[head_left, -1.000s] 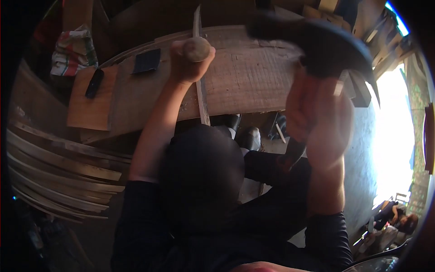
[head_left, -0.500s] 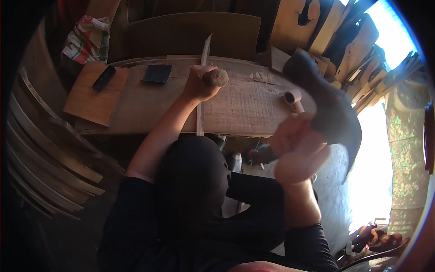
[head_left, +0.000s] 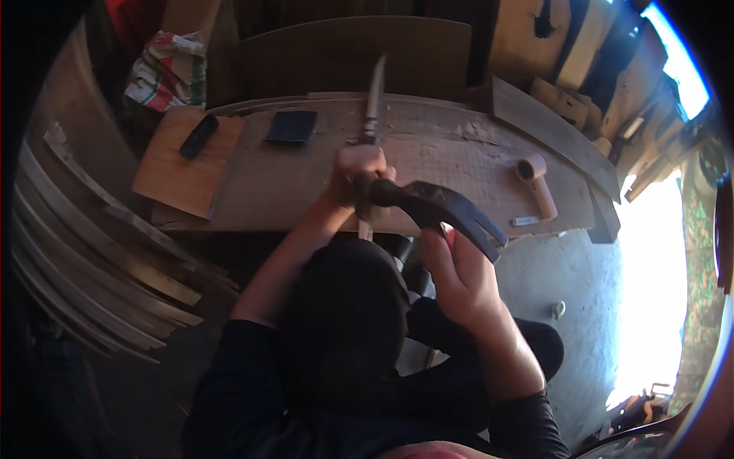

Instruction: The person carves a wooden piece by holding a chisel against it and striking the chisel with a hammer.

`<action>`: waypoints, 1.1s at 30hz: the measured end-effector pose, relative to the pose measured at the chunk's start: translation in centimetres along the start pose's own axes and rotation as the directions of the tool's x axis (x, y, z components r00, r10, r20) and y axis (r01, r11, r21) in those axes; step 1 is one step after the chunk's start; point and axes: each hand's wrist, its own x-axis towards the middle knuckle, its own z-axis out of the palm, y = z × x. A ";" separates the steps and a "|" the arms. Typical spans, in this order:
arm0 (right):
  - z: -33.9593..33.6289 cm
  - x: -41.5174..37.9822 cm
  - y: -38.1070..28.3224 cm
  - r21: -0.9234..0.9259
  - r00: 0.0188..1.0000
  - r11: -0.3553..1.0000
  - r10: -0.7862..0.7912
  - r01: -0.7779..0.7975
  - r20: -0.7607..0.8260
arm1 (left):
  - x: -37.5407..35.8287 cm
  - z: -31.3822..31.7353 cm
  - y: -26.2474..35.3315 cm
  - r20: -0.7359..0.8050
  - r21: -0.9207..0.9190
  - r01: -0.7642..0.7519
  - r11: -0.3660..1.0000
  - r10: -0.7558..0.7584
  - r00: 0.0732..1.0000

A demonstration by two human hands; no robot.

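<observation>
The left hand (head_left: pixel 358 177) is covering the tool it is gripping, so the handle is not showing at all. The striking face of the hammer (head_left: pixel 438 208) is meeting this hand, and the exact point of contact is staying hidden. The right hand (head_left: pixel 459 279) is hiding most of the hammer's handle. A thin wooden strip (head_left: pixel 372 115) is passing under the left hand; its lower end is disappearing behind a dark round shape (head_left: pixel 344 321). The label on the pale pipe piece (head_left: pixel 537 182) is too small to read.
</observation>
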 end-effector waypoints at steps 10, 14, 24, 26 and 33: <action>2.2 -0.8 2.8 -0.007 0.983 0.988 0.154 -0.154 0.104 | -1.0 0.6 1.5 0.291 -0.026 -0.108 0.994 0.111 0.950; 2.1 -0.9 3.3 0.029 0.961 0.971 0.228 -0.236 0.156 | -1.0 0.9 1.7 0.232 -0.015 -0.125 0.992 0.125 0.965; 2.9 -1.7 3.7 0.004 0.972 0.980 0.196 -0.198 0.125 | -1.2 0.6 2.0 0.312 0.001 -0.157 0.988 0.149 0.938; 2.5 -1.8 3.4 -0.034 0.951 0.964 0.266 -0.264 0.156 | -1.7 0.8 2.1 0.373 0.040 -0.189 0.981 0.161 0.914; 3.3 -2.7 6.3 -0.090 0.955 0.964 0.261 -0.251 0.141 | -3.0 1.0 1.4 0.569 0.177 -0.307 0.935 0.157 0.807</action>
